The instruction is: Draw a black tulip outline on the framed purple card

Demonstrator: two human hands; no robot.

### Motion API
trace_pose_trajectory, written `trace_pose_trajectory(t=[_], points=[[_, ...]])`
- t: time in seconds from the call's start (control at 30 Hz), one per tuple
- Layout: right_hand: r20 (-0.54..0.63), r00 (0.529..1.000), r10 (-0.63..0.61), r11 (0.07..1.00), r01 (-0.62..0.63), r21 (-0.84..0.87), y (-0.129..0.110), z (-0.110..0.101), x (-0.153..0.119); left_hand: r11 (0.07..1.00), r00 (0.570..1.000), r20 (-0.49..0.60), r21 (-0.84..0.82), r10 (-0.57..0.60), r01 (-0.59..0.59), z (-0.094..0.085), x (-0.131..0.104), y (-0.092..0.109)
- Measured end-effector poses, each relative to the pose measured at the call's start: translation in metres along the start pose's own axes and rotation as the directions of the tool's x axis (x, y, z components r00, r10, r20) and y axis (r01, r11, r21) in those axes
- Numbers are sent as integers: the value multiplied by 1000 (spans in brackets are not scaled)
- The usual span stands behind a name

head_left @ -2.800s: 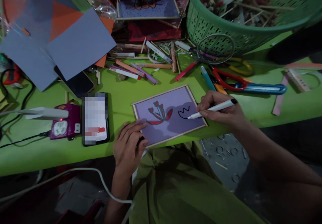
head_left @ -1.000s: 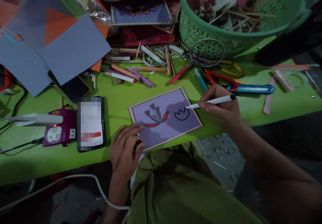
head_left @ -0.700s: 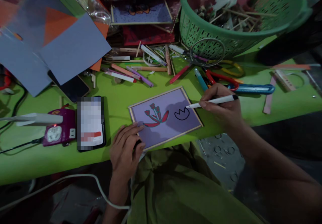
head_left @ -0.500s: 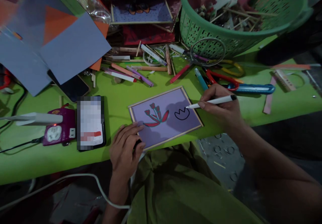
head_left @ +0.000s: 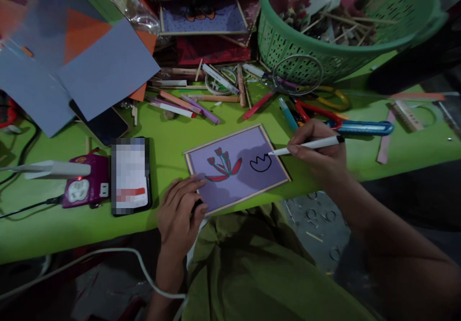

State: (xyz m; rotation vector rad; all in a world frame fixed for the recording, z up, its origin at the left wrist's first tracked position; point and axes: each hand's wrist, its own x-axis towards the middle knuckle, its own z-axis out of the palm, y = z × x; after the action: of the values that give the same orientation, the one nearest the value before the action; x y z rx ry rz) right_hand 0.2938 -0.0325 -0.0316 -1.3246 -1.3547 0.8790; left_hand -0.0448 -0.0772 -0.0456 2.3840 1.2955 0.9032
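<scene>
A purple card picture (head_left: 234,196) edged with thin wooden sticks lies at an angle on the green table. It bears a red tulip drawing with green outlines (head_left: 224,163) and a black outline of a tulip head (head_left: 260,164). My left hand (head_left: 182,205) rests its fingertips on the picture's left edge, with a small black cap (head_left: 197,205) tucked between thumb and fingers, partly hidden. Between the thumb and fingers of my right hand (head_left: 320,150) is a white marker with a black end (head_left: 313,144); its tip is beside the tulip head's upper right point.
Scattered pens (head_left: 194,107), scissors (head_left: 317,109) and a blue cutter (head_left: 367,127) lie behind the picture. A green basket (head_left: 324,52) stands at the back right. Left are a phone (head_left: 130,177), a purple power socket (head_left: 86,181) and card sheets (head_left: 108,71).
My right hand and the marker have shifted slightly to the right. The left hand and the picture stay in place, and the black outline looks the same.
</scene>
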Motion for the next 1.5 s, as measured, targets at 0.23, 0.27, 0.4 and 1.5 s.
trace_pose_trajectory(t=[0.23,0.27,0.4,1.5], points=[[-58,998,-9,994,15,106,2,2,3,999,1000,-17,40,-13,14,1,3,3],[-74,997,-8,991,18,136,2,2,3,998,1000,-22,61,-21,23,2,3,4],[-46,999,7,985,1,170,0,6,5,980,996,-69,188,-57,69,8,7,7],[160,986,54,998,-51,-20,-3,14,23,965,978,-35,156,-207,210,24,36,3]])
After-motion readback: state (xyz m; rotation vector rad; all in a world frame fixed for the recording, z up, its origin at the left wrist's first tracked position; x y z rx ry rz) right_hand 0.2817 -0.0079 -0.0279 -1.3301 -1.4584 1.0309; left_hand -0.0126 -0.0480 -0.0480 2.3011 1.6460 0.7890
